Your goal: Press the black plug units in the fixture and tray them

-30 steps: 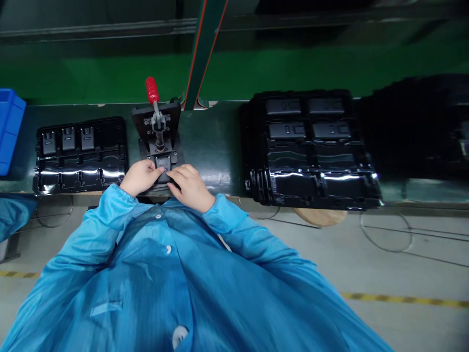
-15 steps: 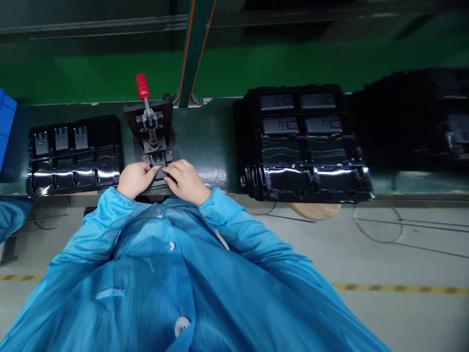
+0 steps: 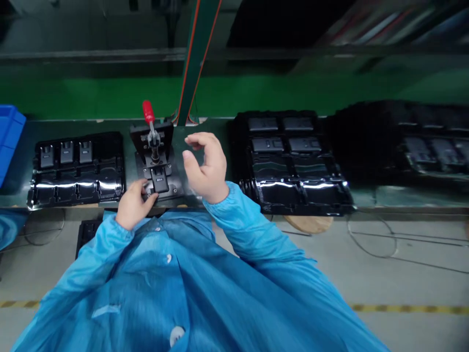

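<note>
A toggle clamp with a red handle (image 3: pixel 148 111) stands upright on a black fixture plate (image 3: pixel 146 139). A small black rectangular part (image 3: pixel 159 181) sits in the fixture's lower end, uncovered by my hands. My left hand (image 3: pixel 134 205) is at the fixture's lower left corner, its fingers touching the plate's edge. Whether they grip anything is hidden. My right hand (image 3: pixel 205 166) is raised to the right of the fixture, touching nothing, fingers curved and apart.
A black tray (image 3: pixel 76 168) with several upright parts lies left of the fixture. Right of it is a stack of black trays (image 3: pixel 289 161) holding several dark parts. A blue bin (image 3: pixel 9 132) stands at far left, beside a blue sleeve (image 3: pixel 10 225).
My right hand has lifted off the black part and moved up and right, its fingers opening. My left hand has slid down to the fixture's lower left corner. The part now shows uncovered.
</note>
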Available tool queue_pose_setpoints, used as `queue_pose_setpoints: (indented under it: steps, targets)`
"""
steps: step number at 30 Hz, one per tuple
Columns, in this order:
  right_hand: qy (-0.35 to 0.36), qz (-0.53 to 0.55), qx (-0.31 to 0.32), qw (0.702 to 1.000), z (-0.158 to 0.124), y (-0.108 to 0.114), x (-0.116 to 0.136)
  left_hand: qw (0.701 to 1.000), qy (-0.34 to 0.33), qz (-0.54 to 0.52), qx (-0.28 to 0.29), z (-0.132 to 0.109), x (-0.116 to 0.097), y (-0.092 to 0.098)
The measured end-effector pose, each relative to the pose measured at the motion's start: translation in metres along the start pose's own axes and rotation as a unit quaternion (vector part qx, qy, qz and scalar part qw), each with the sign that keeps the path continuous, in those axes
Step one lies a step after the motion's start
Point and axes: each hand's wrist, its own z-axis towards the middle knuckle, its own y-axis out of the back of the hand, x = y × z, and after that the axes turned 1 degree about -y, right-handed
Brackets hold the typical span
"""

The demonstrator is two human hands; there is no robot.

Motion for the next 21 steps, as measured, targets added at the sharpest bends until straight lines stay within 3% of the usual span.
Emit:
queue_pose_setpoints:
  steps: [2, 5, 7, 11, 14, 17, 19, 21]
  targets:
    - [-0.005, 0.017, -0.019, 1.000, 0.030, 0.001, 0.006, 0.999, 0.005, -0.029, -0.032, -0.022, 0.002, 0.006]
    - [-0.006, -0.005, 0.000, 1.000, 0.068, 0.000, 0.014, 0.997, 0.027, -0.068, -0.027, -0.061, 0.012, 0.019]
    - [-0.001, -0.027, 0.047, 0.999, 0.089, -0.003, 0.019, 0.994, 0.060, -0.088, -0.034, -0.086, 0.021, 0.028]
    - [-0.004, -0.078, 0.197, 0.977, 0.119, -0.025, 0.024, 0.979, 0.152, -0.122, -0.058, -0.124, 0.036, 0.045]
    - [-0.030, -0.104, 0.269, 0.957, 0.137, -0.048, 0.019, 0.967, 0.207, -0.133, -0.066, -0.141, 0.039, 0.059]
    - [-0.041, -0.080, 0.286, 0.954, 0.151, -0.064, 0.018, 0.965, 0.222, -0.127, -0.058, -0.148, 0.036, 0.073]
    - [-0.063, -0.045, 0.268, 0.960, 0.154, -0.064, 0.029, 0.966, 0.224, -0.115, -0.055, -0.147, 0.032, 0.081]
    - [-0.112, 0.062, 0.275, 0.953, 0.149, -0.057, 0.048, 0.970, 0.214, -0.101, -0.055, -0.143, 0.027, 0.088]
